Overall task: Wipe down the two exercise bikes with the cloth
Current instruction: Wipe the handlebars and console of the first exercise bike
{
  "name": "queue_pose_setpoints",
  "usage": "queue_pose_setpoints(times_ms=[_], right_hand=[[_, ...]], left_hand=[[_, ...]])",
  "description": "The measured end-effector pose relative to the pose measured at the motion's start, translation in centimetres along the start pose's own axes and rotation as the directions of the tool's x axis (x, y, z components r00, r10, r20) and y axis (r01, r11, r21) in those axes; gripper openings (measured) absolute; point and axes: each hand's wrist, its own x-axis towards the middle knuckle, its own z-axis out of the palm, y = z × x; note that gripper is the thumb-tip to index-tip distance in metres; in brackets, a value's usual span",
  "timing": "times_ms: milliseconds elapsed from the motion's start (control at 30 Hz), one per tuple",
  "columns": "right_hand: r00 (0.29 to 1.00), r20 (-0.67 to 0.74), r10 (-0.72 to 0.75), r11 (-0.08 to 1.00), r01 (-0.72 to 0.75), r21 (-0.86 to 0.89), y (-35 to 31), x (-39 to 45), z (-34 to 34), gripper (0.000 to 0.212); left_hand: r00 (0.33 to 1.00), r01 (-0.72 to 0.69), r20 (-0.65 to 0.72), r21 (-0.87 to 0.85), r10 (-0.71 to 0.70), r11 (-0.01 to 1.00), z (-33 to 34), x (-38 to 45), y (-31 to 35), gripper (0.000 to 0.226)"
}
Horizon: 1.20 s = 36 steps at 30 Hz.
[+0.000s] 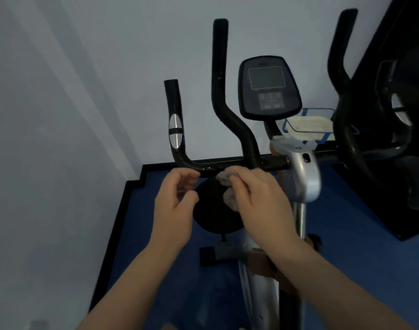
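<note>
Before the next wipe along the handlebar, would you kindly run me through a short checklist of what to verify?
1. Cloth in hand: ok, the right hand holds it bunched.
2. Cloth on the crossbar: ok, it sits against the bar just below the tall grip's base.
3. Left hand clear of the wiping path: not ok, its curled fingers hover at the bend of the left grip, holding nothing.
4. Console wiped: cannot tell, the picture is too dim.
5. Second bike reachable: cannot tell, only part of it shows at right.
</note>
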Motion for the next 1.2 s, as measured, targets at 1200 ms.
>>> queue_pose_setpoints(times_ms=[1200], right_hand=[[0.727, -0.624, 0.285, 0.958, -0.192, 0.214, -6.7, -6.2, 8.7, 0.028]], left_hand=[[0.825, 0.306, 0.548, -0.22, -0.142, 0.926, 0.9, 4.2, -0.6, 0.041]])
